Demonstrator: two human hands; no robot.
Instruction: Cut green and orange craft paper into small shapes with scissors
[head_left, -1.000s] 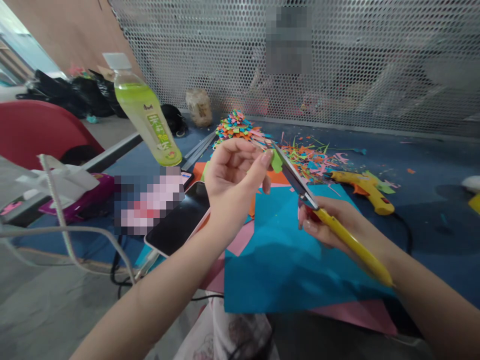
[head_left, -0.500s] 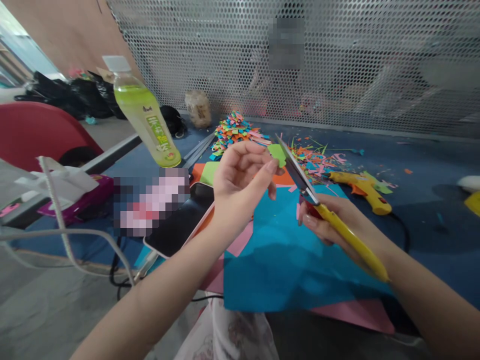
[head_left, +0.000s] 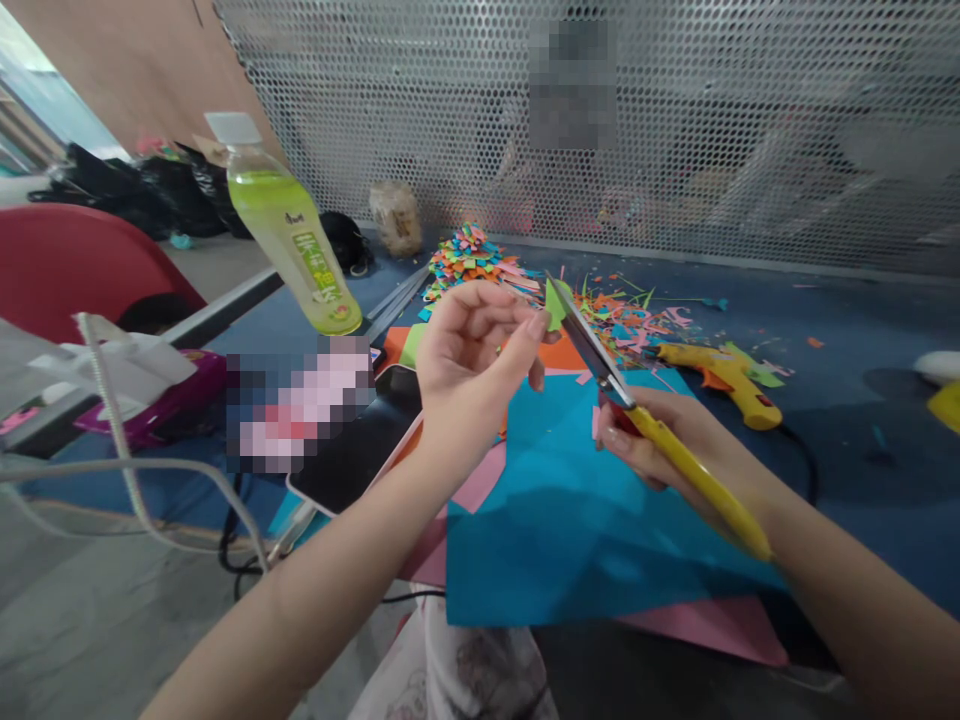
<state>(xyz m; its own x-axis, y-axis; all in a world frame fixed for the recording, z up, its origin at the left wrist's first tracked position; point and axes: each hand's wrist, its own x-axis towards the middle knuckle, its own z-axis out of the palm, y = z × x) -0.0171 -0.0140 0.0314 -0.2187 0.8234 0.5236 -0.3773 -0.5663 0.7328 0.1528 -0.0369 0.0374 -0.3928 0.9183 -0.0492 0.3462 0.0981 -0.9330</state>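
Observation:
Between the thumb and fingers of my left hand (head_left: 480, 345) is a small piece of green paper (head_left: 556, 303). My right hand (head_left: 667, 440) grips yellow-handled scissors (head_left: 679, 460), whose blades point up and left and meet the green paper's right edge. Whether the blades are closed on the paper I cannot tell. Below both hands lies a large blue sheet (head_left: 562, 530), with pink sheets (head_left: 720, 625) showing from under it. Behind my left hand stands a cone-shaped pile of coloured paper bits (head_left: 469, 255).
Coloured paper scraps (head_left: 630, 320) are scattered beyond the scissors. A yellow glue gun (head_left: 724, 380) lies on the right with its cord. On the left are a black-screened phone (head_left: 356, 440), a tilted-looking drink bottle (head_left: 292, 240) and a white cable (head_left: 124, 430). A perforated metal panel (head_left: 450, 110) backs the table.
My left hand has shifted slightly left and the green paper has turned, now looking narrower and more pointed. The scissors and my right hand have moved very little.

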